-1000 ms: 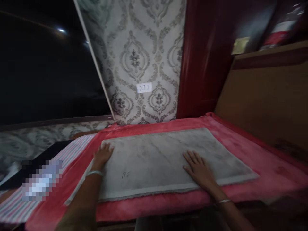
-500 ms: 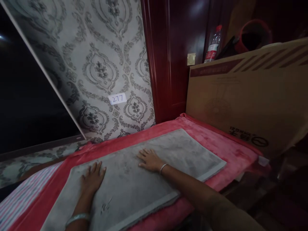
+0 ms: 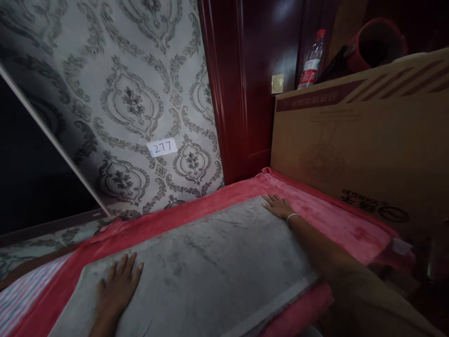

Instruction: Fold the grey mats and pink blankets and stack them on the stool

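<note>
Since half a second ago: right hand (image 3: pixel 278 206) slid out from mid-cloth to the far right corner; left hand (image 3: pixel 117 283) drawn back a little toward the near edge, otherwise flat as before.

Nearest: left hand, palm down, fingers spread and open, pressed flat on the grey rectangular fleece cloth (image 3: pixel 217 262), gripping nothing. Grey cloth spread wide under both palms, running from the left hand's wrist side up to the right hand's fingertips, faint dark creases across its middle.

Beneath and all around the grey cloth: red plush blanket (image 3: pixel 336 224), showing as a border on every side of both hands. Out past the left hand's thumb-opposite side, low at the frame edge: striped pink-and-white fabric (image 3: pixel 21 299).

Further off: right hand, arm stretched long, fingers extended and loosely open, resting at the far corner of the grey cloth where it meets the red blanket; silver bangle (image 3: pixel 293 216) at the wrist. Closed on nothing; whether fingertips pinch the corner, cannot tell.

Just beyond the right hand: large brown cardboard box (image 3: pixel 361 140) standing upright against the blanket's edge. Beyond both hands: grey damask wallpaper (image 3: pixel 133 93) with small white paper label reading 277 (image 3: pixel 162 148), then dark red wooden door frame (image 3: pixel 228 93). Farthest, above the box: clear plastic bottle with red label (image 3: pixel 311 61).
</note>
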Available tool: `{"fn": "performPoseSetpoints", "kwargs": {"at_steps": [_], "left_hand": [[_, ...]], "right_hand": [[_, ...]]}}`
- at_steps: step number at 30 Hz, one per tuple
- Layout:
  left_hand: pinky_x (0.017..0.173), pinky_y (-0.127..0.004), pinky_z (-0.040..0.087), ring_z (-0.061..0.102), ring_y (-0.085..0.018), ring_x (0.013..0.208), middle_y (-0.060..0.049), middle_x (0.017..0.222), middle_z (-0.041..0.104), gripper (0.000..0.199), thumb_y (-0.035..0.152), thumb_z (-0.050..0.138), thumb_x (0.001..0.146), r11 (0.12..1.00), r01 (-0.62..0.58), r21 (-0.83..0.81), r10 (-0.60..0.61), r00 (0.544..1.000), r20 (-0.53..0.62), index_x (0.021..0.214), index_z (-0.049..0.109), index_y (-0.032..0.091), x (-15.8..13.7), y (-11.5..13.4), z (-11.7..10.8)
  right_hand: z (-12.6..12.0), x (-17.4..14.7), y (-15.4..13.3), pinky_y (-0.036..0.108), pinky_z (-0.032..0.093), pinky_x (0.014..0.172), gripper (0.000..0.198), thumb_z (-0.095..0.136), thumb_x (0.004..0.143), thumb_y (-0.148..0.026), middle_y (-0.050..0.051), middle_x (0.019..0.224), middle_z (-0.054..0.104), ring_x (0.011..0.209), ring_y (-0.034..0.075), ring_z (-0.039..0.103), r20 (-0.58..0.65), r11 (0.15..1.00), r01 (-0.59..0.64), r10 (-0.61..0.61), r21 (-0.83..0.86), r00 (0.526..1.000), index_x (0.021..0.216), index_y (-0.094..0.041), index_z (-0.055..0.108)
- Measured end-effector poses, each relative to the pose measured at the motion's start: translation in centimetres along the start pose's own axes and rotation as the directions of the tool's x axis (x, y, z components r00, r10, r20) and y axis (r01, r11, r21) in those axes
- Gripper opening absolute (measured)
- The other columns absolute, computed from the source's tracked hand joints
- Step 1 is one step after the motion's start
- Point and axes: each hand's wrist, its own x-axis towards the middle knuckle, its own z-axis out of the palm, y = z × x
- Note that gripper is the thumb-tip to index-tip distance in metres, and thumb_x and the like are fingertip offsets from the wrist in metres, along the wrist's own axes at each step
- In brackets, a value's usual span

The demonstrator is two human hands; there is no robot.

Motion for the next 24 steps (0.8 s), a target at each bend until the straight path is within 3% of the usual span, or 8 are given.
{"fn": "performPoseSetpoints", "kwargs": {"at_steps": [3,7,9,12,13,15,19,24], "left_hand": [[0.119,-0.06,0.021,0.015,-0.032,0.154,-0.007,0.168,0.018,0.069,0.044,0.013,0.097,1.0,0.011,0.023,-0.011,1.0,0.016,0.16,0.024,0.02,-0.1,0.2,-0.2],[0.119,-0.06,0.023,0.018,-0.032,0.154,-0.008,0.167,0.022,0.067,0.045,0.015,0.098,1.0,0.004,0.014,-0.004,1.0,-0.008,0.16,0.027,0.02,-0.3,0.4,-0.5],[0.118,-0.06,0.023,0.018,-0.033,0.154,-0.008,0.167,0.022,0.067,0.046,0.016,0.098,1.0,-0.009,0.005,0.009,1.0,-0.005,0.159,0.028,0.02,-0.5,0.5,-0.7],[0.119,-0.061,0.021,0.016,-0.034,0.154,-0.009,0.168,0.018,0.068,0.047,0.012,0.099,1.0,-0.011,-0.014,0.011,1.0,0.012,0.16,0.025,0.019,-0.7,0.7,-1.1],[0.119,-0.061,0.021,0.015,-0.034,0.154,-0.009,0.168,0.017,0.069,0.048,0.01,0.099,1.0,-0.006,-0.019,0.007,1.0,0.017,0.16,0.024,0.018,-0.7,0.7,-1.2],[0.118,-0.062,0.021,0.015,-0.035,0.154,-0.011,0.168,0.017,0.07,0.048,0.008,0.1,1.0,-0.006,-0.027,0.006,1.0,0.016,0.16,0.024,0.017,-0.7,0.8,-1.3],[0.118,-0.064,0.021,0.018,-0.038,0.153,-0.013,0.167,0.019,0.069,0.048,0.011,0.1,0.999,-0.025,-0.049,0.025,1.0,-0.002,0.159,0.027,0.016,-0.7,0.9,-1.3],[0.119,-0.062,0.02,0.015,-0.036,0.154,-0.012,0.168,0.017,0.068,0.047,0.012,0.1,0.997,-0.058,-0.045,0.059,0.998,0.024,0.16,0.024,0.017,-1.1,0.6,-1.6]], "right_hand": [[-0.7,0.1,0.9,0.058,0.019,0.119,0.057,0.029,0.104,-0.042,0.009,0.164,0.025,0.151,0.032,0.021,0.019,0.998,-0.042,0.043,-0.05,0.999,0.159,-0.026,0.03],[-1.4,-0.9,-1.8,0.067,0.022,0.113,0.056,0.027,0.105,-0.044,0.015,0.162,0.03,0.148,0.039,0.025,-0.009,0.993,-0.071,0.071,-0.097,0.997,0.155,-0.023,0.04],[-0.8,-2.7,-4.3,0.064,0.018,0.115,0.056,0.027,0.105,-0.046,0.015,0.163,0.027,0.15,0.037,0.019,-0.053,0.993,-0.008,0.002,-0.114,0.999,0.153,-0.023,0.043],[1.6,-6.6,-7.5,0.051,0.015,0.121,0.057,0.031,0.104,-0.052,0.005,0.166,0.023,0.153,0.027,0.016,-0.038,0.967,0.226,-0.232,-0.12,0.972,0.156,-0.031,0.036],[2.4,-7.8,-8.0,0.051,0.015,0.121,0.058,0.031,0.103,-0.053,0.005,0.165,0.025,0.152,0.027,0.018,-0.019,0.947,0.302,-0.306,-0.107,0.952,0.157,-0.031,0.036],[3.7,-9.6,-8.0,0.05,0.017,0.121,0.059,0.031,0.103,-0.055,0.005,0.164,0.028,0.152,0.027,0.02,-0.022,0.937,0.334,-0.338,-0.103,0.941,0.157,-0.031,0.036],[3.3,-10.3,-4.9,0.049,0.019,0.12,0.06,0.029,0.103,-0.052,0.007,0.164,0.028,0.151,0.03,0.023,-0.093,0.984,0.106,-0.12,-0.145,0.988,0.156,-0.025,0.039],[1.7,-10.7,-1.0,0.06,0.023,0.117,0.062,0.027,0.103,-0.052,0.008,0.165,0.024,0.15,0.036,0.022,-0.122,0.984,-0.086,0.068,-0.153,0.99,0.157,-0.023,0.035]]}}
